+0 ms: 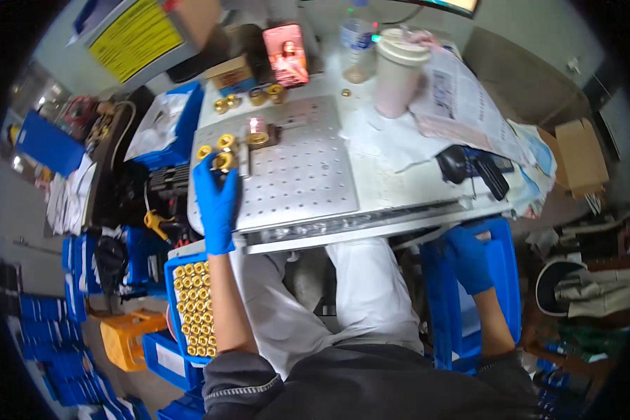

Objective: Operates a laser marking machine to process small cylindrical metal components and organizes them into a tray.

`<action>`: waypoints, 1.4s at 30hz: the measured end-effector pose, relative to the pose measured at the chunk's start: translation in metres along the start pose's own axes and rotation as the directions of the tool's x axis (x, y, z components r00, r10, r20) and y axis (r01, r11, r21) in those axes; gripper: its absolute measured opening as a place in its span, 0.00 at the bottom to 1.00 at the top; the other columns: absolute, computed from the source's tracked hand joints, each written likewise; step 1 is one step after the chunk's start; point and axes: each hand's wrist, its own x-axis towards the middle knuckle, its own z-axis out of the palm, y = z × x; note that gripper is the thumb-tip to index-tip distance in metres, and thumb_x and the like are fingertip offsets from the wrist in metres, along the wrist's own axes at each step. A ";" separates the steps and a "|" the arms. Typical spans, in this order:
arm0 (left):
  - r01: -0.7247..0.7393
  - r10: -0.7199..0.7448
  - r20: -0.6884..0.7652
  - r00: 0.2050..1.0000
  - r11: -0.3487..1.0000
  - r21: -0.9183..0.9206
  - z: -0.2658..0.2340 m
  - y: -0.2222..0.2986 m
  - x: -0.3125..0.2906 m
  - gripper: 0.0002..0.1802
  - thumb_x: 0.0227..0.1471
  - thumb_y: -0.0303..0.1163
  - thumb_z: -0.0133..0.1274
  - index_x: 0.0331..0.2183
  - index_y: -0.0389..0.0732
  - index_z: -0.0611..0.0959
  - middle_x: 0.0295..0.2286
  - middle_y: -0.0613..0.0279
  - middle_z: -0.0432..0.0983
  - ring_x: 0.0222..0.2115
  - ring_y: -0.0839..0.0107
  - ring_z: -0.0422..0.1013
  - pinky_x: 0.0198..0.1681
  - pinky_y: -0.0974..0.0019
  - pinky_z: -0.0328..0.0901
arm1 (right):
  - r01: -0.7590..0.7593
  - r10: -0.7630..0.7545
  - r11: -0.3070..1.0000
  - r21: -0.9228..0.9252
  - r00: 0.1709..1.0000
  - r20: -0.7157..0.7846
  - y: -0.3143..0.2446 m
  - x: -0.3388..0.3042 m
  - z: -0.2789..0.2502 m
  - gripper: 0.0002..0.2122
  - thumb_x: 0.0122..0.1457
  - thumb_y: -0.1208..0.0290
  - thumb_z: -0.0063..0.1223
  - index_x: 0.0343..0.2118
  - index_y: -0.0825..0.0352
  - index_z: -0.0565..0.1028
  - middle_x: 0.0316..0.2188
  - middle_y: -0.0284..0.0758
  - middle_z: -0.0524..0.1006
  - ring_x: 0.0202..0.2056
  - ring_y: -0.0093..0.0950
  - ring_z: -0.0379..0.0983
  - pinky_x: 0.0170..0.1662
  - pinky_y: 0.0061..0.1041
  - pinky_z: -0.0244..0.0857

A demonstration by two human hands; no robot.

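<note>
My left hand (pixel 218 208), in a blue glove, is at the left side of a perforated metal plate (pixel 301 178). Its thumb and fingers close around a brass fitting (pixel 224 162) at the plate's edge. Two more brass fittings (pixel 226 142) stand just beyond the fingertips. A metal block with a brass-coloured ring (pixel 257 135) sits on the plate, to the right of them. My right hand (pixel 467 260), also gloved in blue, is over the near-right blue bin (pixel 509 280). Blur and shadow hide its fingertips, so whether it holds anything is unclear.
Left of my legs, a blue tray (pixel 177 318) holds rows of brass fittings. Along the table's back are several brass pieces (pixel 257 96), a phone (pixel 285 56), a plastic bottle (pixel 357 45) and a lidded cup (pixel 397 77). A dark handheld device (pixel 493 178) lies at the right edge.
</note>
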 end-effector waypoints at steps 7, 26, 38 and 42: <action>0.096 -0.096 -0.023 0.995 0.995 -0.028 -0.013 -0.024 -0.003 0.29 0.46 0.29 0.61 0.50 0.35 0.70 0.39 0.56 0.69 0.35 0.67 0.68 0.41 0.65 0.65 | 0.147 -0.166 0.762 0.631 0.986 -0.029 -0.140 0.205 0.073 0.08 0.56 0.74 0.48 0.38 0.67 0.74 0.28 0.37 0.76 0.27 0.28 0.71 0.35 0.26 0.66; 0.039 -0.038 -0.019 0.999 0.998 0.052 -0.009 -0.009 -0.004 0.31 0.46 0.28 0.62 0.51 0.34 0.69 0.46 0.52 0.65 0.48 0.57 0.64 0.53 0.59 0.59 | 0.129 -0.029 0.777 0.616 0.985 -0.171 -0.144 0.335 0.190 0.13 0.58 0.64 0.46 0.39 0.68 0.76 0.36 0.47 0.77 0.39 0.44 0.74 0.44 0.35 0.66; 0.048 -0.050 0.018 0.999 0.997 0.055 -0.007 -0.005 -0.001 0.30 0.47 0.28 0.60 0.52 0.35 0.69 0.48 0.51 0.64 0.52 0.56 0.61 0.55 0.57 0.56 | -0.020 0.076 0.802 0.597 0.995 -0.069 -0.163 0.324 0.152 0.12 0.57 0.64 0.42 0.34 0.64 0.74 0.34 0.48 0.75 0.37 0.51 0.71 0.40 0.45 0.66; 0.046 -0.048 0.015 0.999 0.994 0.099 -0.014 -0.017 -0.005 0.30 0.47 0.29 0.60 0.52 0.35 0.70 0.47 0.52 0.65 0.51 0.57 0.61 0.55 0.58 0.56 | -0.006 0.055 0.777 0.629 0.997 -0.058 -0.166 0.323 0.165 0.11 0.57 0.62 0.42 0.34 0.62 0.75 0.32 0.46 0.76 0.35 0.47 0.73 0.39 0.42 0.65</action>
